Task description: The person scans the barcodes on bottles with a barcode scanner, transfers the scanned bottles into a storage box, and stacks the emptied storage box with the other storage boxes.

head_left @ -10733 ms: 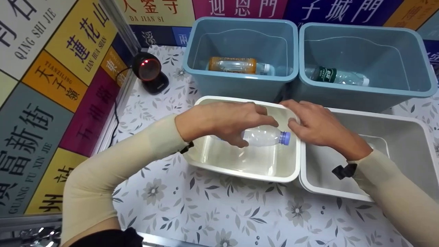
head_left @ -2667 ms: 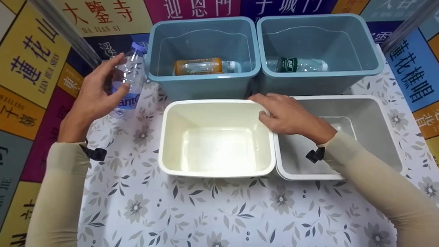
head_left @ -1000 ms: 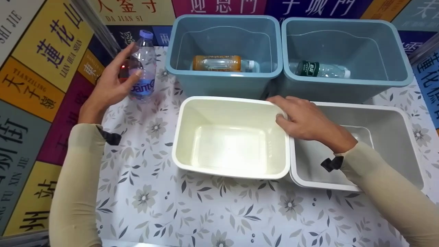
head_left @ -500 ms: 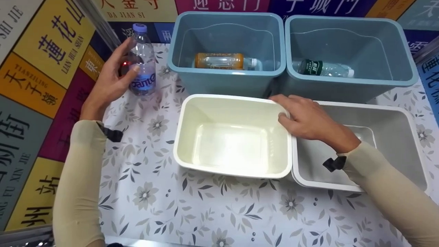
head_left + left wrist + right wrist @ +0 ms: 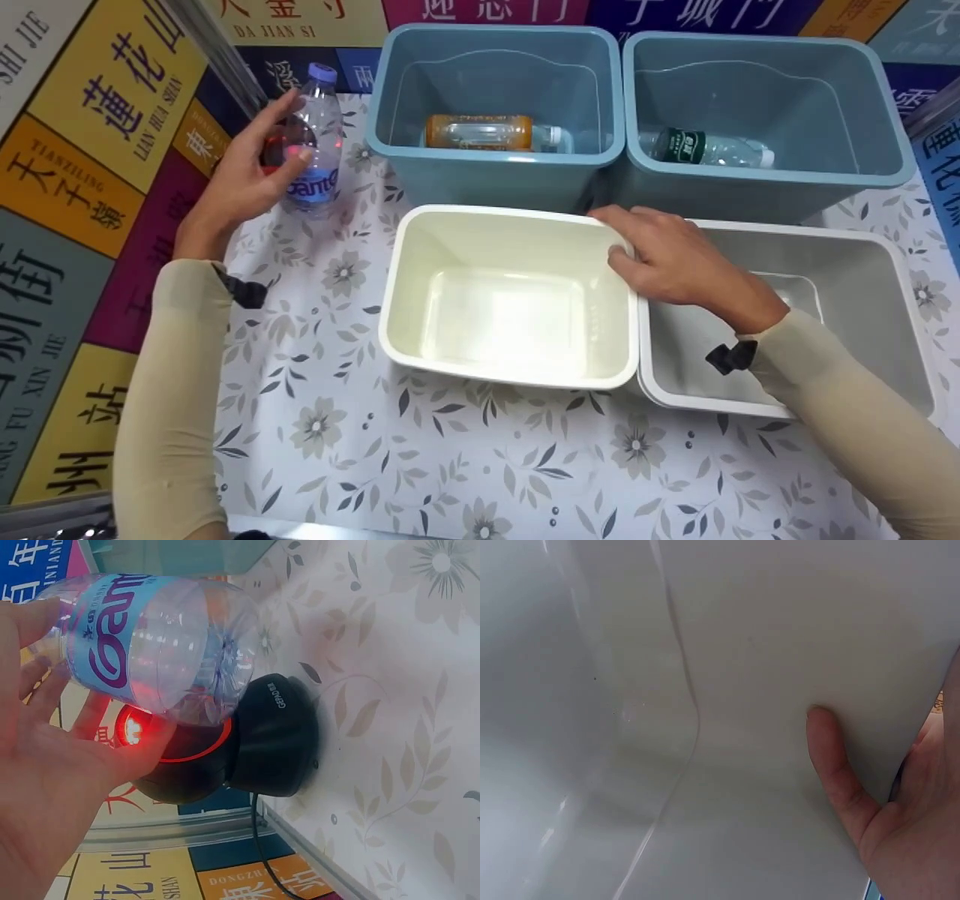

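My left hand holds a clear plastic bottle with a purple-blue cap and a blue label, near the back left. The bottle stands slightly tilted, thumb and fingers around its upper part. In the left wrist view the bottle is right in front of a black scanner that glows red. My right hand grips the back right corner of a cream bin, which holds nothing. The right wrist view shows the thumb against the bin's inner wall, the fingers outside.
A grey-white bin adjoins the cream one on the right. Behind stand two blue bins: the left bin contains an orange-labelled bottle, the right bin a green-labelled bottle. Printed panels border the flower-patterned table.
Earlier the bottle lay in the cream bin under my left hand; now it is held at the scanner. Over the last second it tilts and turns slightly. The right hand keeps its grip.
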### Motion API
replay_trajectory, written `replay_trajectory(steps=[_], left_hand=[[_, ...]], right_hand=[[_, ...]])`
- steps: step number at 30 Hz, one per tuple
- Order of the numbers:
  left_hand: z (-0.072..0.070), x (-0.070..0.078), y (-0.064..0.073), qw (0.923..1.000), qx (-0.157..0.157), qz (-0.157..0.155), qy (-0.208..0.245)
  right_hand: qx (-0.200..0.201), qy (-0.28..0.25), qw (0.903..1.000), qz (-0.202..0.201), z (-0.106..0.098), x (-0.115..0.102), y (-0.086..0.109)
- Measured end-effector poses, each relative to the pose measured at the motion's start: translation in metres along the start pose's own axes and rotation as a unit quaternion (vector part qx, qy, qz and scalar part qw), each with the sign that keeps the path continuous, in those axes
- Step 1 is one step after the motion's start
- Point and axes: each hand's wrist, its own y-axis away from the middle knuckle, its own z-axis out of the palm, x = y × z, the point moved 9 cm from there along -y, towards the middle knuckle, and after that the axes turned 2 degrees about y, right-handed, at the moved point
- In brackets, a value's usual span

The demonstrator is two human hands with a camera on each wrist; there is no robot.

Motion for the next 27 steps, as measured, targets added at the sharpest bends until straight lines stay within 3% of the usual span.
replay_trajectory(steps=[9,16,27], left_hand=[[0.0059,-0.0048,0.0003,0.9995,-0.022,-0.009,-0.018],[0.0044,-0.0097,0.0017,0.9995,-0.024,-0.020,0.006],[0.0019,-0.0036,0.0031,0.9997,-0.023,0.001,0.006]], right_hand=[[0.003,0.001,1.0000,-0.003,0.0002,-0.0006,0.0005],[0.000,0.000,1.0000,-0.001,-0.0011,-0.0005,0.0008],[-0.009,-0.011,0.9999,0.000,0.0013,-0.0004,0.0008]])
